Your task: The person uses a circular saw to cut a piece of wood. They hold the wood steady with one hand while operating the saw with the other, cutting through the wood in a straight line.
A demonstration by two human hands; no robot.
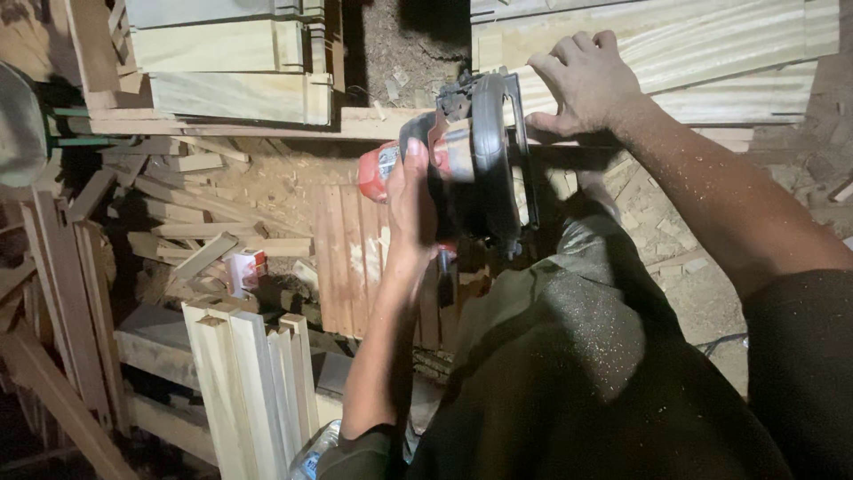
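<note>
My left hand (410,213) grips the handle of a red and black circular saw (471,164), which stands against the near edge of a long pale plank (293,124). My right hand (582,80) lies flat, fingers spread, on the ribbed wooden boards (711,53) just right of the saw's black blade guard. My dark, sawdust-speckled trousers (577,356) fill the lower right of the view.
Stacked pale planks (231,62) lie at the upper left. Several upright pale boards (253,382) stand at the lower left, beside loose offcuts (187,213) and a small red and white box (244,267). Sawdust covers the ground (693,267) at right.
</note>
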